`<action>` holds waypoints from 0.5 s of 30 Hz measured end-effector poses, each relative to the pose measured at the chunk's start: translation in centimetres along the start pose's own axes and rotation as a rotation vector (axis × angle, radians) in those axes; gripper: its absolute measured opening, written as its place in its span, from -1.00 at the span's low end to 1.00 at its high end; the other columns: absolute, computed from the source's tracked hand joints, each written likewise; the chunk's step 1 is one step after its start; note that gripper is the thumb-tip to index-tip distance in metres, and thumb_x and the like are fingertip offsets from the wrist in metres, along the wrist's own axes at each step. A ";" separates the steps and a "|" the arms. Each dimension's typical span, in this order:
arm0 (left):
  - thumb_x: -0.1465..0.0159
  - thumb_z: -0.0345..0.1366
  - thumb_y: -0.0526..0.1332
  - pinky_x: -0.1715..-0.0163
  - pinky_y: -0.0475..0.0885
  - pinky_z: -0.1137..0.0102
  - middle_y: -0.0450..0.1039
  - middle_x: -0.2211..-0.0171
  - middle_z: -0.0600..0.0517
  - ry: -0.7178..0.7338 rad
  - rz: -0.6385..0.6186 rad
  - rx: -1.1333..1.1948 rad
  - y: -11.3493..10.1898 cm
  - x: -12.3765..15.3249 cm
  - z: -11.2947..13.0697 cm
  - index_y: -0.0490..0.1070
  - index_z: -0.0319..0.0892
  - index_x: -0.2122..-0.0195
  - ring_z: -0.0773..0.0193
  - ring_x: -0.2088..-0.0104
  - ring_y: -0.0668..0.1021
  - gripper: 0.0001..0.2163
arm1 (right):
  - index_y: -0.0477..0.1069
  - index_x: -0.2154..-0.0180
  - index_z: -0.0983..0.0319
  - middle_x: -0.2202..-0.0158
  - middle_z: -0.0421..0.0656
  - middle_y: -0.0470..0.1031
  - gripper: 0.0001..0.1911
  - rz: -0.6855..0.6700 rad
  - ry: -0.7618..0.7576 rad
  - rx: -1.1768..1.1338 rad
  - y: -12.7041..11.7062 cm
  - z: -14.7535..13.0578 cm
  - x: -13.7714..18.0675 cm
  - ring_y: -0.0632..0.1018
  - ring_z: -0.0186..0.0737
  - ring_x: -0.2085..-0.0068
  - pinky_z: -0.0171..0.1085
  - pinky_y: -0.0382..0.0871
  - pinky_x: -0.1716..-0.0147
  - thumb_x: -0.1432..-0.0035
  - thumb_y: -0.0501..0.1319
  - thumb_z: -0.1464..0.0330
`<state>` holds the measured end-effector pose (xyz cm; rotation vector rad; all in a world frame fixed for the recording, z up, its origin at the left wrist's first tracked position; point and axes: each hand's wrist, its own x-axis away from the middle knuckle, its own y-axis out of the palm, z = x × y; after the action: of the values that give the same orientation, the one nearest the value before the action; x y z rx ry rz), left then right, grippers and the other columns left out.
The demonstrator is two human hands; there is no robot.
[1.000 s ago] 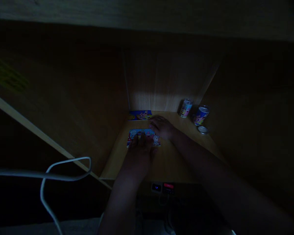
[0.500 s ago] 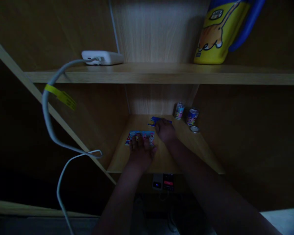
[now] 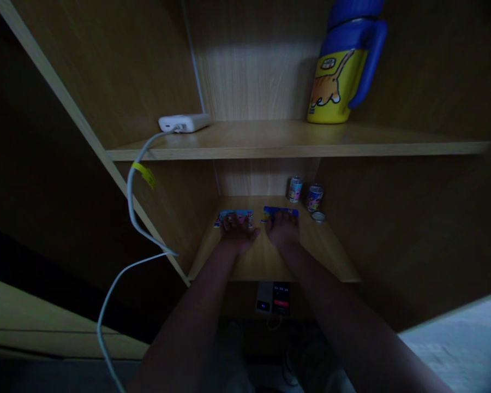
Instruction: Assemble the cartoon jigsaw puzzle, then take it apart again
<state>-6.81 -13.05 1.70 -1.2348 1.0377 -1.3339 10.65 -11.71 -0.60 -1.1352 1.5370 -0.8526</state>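
Both my arms reach into a dim lower wooden shelf (image 3: 270,262). My left hand (image 3: 238,232) lies flat, fingers stretched, on a cartoon-printed card (image 3: 229,216) at the left. My right hand (image 3: 284,228) rests flat with its fingers on a blue cartoon card (image 3: 280,211) just to the right. The two cards lie side by side near the shelf's back. Two small printed cans (image 3: 294,189) (image 3: 314,197) stand at the back right, with a round lid (image 3: 318,216) lying beside them.
The upper shelf (image 3: 294,143) carries a white power bank (image 3: 184,122) with a white cable (image 3: 133,202) hanging down the left side, and a yellow-and-blue jug (image 3: 341,65). Below the shelf edge sit two small devices (image 3: 273,298) with lit displays.
My view tilted up, revealing the upper shelf. My right hand slid the blue card from the back left over to the right. My left hand moved its card toward the back.
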 end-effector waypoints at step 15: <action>-0.52 -0.05 0.35 -0.39 0.37 -0.26 0.33 -0.47 -0.20 -0.137 0.372 0.009 -1.2 -6.0 0.1 0.44 -0.11 -0.39 -0.21 -0.41 0.44 -0.51 | 0.41 -0.45 0.20 -0.54 0.15 0.31 -0.30 -0.094 -0.020 -0.026 0.5 0.4 -0.9 0.23 0.36 -0.55 0.28 -0.05 -0.50 -0.54 -0.01 -0.04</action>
<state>-7.01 -6.94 2.09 -1.0477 1.0987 -0.9538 11.00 -10.71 -0.90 -1.2392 1.4918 -0.8839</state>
